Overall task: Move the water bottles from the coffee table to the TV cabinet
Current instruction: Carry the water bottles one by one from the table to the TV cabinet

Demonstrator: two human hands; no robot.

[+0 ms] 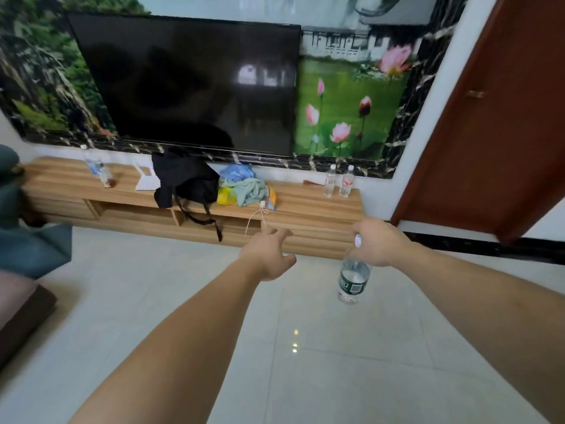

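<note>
My right hand (377,241) grips a clear water bottle (353,276) by its neck; the bottle has a white cap and a dark green label and hangs above the tiled floor. My left hand (270,252) reaches forward, fingers relaxed and holding nothing. The long wooden TV cabinet (308,206) stands against the wall ahead. Two clear bottles (330,180) (346,182) stand upright side by side on its right end. Another bottle (93,162) stands near its left end. The coffee table is out of view.
A black bag (186,179), a heap of cloth and plastic bags (243,188), a white router (145,177) and a white cable (256,217) lie on the cabinet. A large dark TV (189,81) hangs above. A brown door (504,117) is at right, a sofa (27,249) at left.
</note>
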